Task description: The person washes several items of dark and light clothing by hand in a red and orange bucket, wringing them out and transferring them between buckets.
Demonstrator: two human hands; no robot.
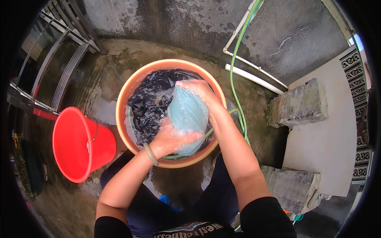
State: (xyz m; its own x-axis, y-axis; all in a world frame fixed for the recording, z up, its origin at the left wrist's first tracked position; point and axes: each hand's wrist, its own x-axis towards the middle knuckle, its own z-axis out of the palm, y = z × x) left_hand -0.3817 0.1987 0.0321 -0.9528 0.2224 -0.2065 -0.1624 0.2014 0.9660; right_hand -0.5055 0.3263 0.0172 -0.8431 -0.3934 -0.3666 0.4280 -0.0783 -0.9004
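An orange plastic basin (121, 119) stands on the ground between my knees, with dark wet fabric (154, 86) and foamy water inside. Over it I hold a wet light-blue cloth (189, 108), bunched and dripping. My left hand (171, 138), with a pale bangle (151, 154) at the wrist, grips the cloth's lower end. At the upper end, my right hand (199, 90) has its fingers closed around the fabric. A green hose (235, 74) runs down the wall side and over the basin's right rim into the water.
A red bucket (104, 142) with a wire handle leans to the left of the basin. Beyond it is a metal ladder (70, 74). Concrete blocks (297, 104) and a pale slab (318, 154) stand at right. White pipes (256, 78) run along the grey wall (178, 23).
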